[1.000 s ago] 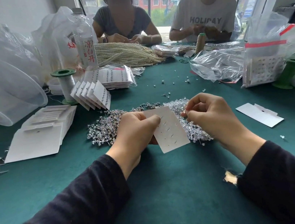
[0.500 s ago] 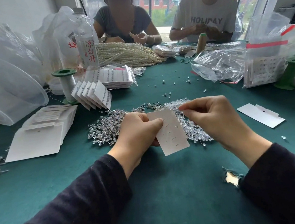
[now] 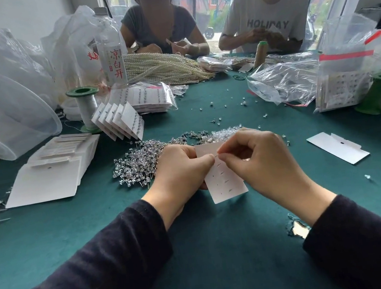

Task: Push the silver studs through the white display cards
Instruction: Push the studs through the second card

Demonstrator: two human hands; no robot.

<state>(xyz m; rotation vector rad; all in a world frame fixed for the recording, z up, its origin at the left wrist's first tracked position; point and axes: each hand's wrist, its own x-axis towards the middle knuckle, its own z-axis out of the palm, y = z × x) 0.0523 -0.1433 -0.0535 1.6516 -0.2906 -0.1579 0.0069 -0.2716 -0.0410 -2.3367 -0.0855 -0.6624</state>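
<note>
My left hand [image 3: 181, 170] grips a white display card [image 3: 226, 183] by its left edge, just above the green table. Several stud posts stick out of the card's back. My right hand [image 3: 257, 159] pinches a silver stud [image 3: 217, 155] against the card near its top, fingertip to fingertip with my left thumb. A heap of loose silver studs [image 3: 138, 164] lies right behind my hands. Blank white cards [image 3: 51, 173] are stacked at the left, and a single one [image 3: 337, 148] lies at the right.
Filled cards [image 3: 120, 120] lean in a row behind the heap, with a green spool [image 3: 85, 107], a water bottle [image 3: 111, 50] and clear tubs [image 3: 2, 117] at the left. Plastic bags [image 3: 286, 82] sit at the right. Two people work at the far side. The cloth is torn [image 3: 298, 228] near my right sleeve.
My right hand moved left from the stud heap onto the card's top and now pinches a stud there. The card tilted slightly in my left hand.
</note>
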